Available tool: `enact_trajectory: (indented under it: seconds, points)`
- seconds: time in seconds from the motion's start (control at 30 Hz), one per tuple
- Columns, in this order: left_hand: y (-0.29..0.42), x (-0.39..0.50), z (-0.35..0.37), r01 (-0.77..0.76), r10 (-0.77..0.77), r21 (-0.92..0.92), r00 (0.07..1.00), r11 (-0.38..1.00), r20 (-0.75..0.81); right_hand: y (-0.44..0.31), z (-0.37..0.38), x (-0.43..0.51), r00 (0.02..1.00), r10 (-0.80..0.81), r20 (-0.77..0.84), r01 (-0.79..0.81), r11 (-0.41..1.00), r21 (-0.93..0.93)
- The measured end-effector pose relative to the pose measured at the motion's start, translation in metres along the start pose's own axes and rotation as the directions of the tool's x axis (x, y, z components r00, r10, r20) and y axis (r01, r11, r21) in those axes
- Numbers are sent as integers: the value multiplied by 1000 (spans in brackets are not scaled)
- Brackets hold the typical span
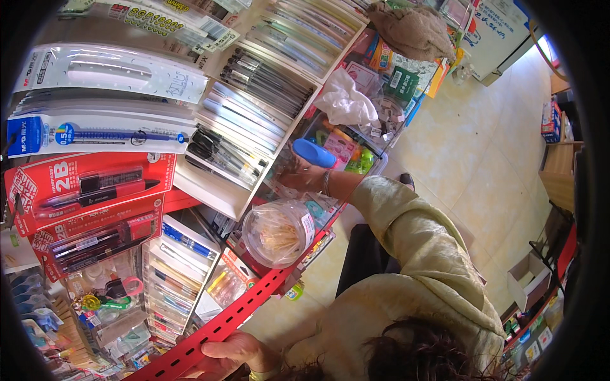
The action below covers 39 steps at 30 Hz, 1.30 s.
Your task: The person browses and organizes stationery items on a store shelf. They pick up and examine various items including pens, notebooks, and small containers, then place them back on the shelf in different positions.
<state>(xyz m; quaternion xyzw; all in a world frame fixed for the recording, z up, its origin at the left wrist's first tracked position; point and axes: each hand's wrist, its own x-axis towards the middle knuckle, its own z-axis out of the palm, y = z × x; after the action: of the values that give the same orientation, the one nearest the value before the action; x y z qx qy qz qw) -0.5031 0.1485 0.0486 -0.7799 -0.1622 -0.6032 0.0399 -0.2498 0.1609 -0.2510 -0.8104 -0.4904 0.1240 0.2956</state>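
At the bottom left, my left hand [228,352] grips a red perforated metal shelf post [214,328], thumb across its face. My right hand [300,171], with a band at its wrist, reaches in among goods on a lower shelf; its fingers are partly hidden, and whether they hold anything does not show. Beside it lie a blue oval object [314,153] and a clear plastic bin [381,164] with small coloured goods. A round clear tub of thin sticks [277,233] stands between my hands. White trays of pens [267,81] are above and left of my right hand.
Carded 2B pencil sets [95,185] and bagged pens [100,135] hang at the left. Crumpled white tissue [346,97] and a brown cloth [412,31] lie on the goods at the top. Tiled floor [443,143] and an open wooden drawer [529,281] are at the right.
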Motion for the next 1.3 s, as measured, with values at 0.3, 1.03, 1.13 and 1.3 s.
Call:
enact_trajectory:
  seconds: [0.3, 1.03, 1.13, 1.3]
  points:
    - [3, -3, 2, -12, 12, 62, 1000, 998, -1, 17, -13, 59, 1000, -13, 7, 13, 999, 29]
    - [-2, -3, 5, -62, 61, 77, 998, 995, 25, -1, -6, 63, 993, -121, 14, 119, 988, 102]
    - [-3, -4, 5, -65, 63, 78, 998, 995, 26, 8, -1, 60, 997, -65, 52, 63, 997, 41]
    - [-3, -5, 5, -70, 67, 82, 997, 994, 34, 5, 2, 57, 996, -67, 58, 65, 997, 40]
